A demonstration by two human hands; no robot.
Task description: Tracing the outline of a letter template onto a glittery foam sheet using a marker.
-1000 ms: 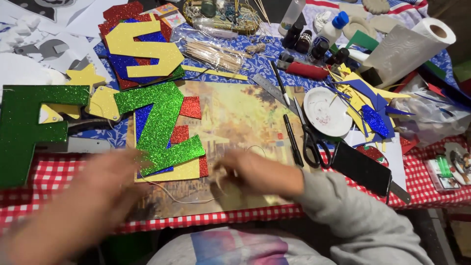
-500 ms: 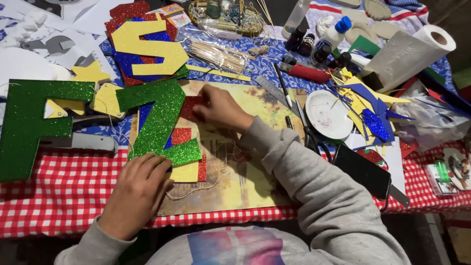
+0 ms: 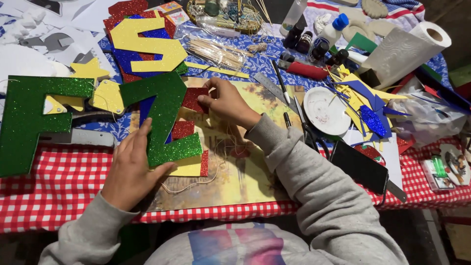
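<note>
Green glitter Z pressed by left hand, right hand.

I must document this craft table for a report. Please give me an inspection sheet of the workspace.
Surface: red checked tablecloth, with a picture board under the work.
Job's things: green glitter letter lying on red and yellow glitter pieces; thin string beside it.
Clutter: another green letter, yellow letter, white dish, paint bottles, paper towel roll, scissors, dark phone.
Hands: left hand pressing the green letter; right hand with fingers on the red piece.
Cables: nothing seen.
Surroundings: dark floor.
</note>
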